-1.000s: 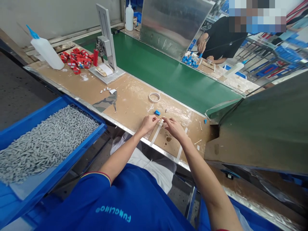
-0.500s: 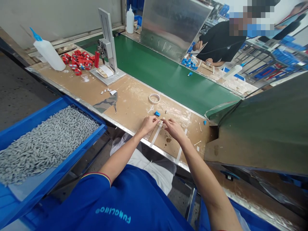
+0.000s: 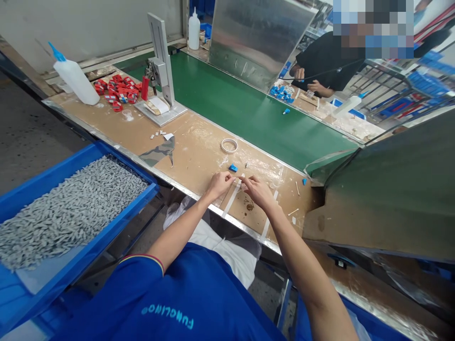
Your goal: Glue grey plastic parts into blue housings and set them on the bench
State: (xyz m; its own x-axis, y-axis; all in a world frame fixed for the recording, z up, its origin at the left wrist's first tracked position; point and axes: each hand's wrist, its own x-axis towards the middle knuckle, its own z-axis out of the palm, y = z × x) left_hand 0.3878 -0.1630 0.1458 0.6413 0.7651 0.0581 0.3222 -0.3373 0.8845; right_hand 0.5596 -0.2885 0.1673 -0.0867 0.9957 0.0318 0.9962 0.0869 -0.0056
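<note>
My left hand (image 3: pixel 221 183) is closed in a pinch just above the brown tabletop (image 3: pixel 194 161), on something too small to make out. Close by on its right, my right hand (image 3: pixel 256 189) has its index finger and thumb bent toward the left fingertips; what they hold, if anything, is too small to name. A small blue plastic piece (image 3: pixel 233 168) lies just beyond the fingertips, with a tiny pale piece (image 3: pixel 246 165) to its right. Farther back rests a roll of white tape (image 3: pixel 229 145). White tape strips (image 3: pixel 231 201) run across the tabletop beneath my hands.
At left, a blue tray (image 3: pixel 151 189) holds many small grey parts. A hand press (image 3: pixel 161 71) stands beside red pieces (image 3: pixel 119 89) and a glue bottle (image 3: pixel 76 80). Behind runs a green conveyor belt (image 3: pixel 220 90); across it a person (image 3: pixel 320 61) works near blue pieces (image 3: pixel 281 92).
My hands stay almost in place, with their fingertips still close together. The view has shifted slightly. Across the belt, the other person's hands have moved closer together.
</note>
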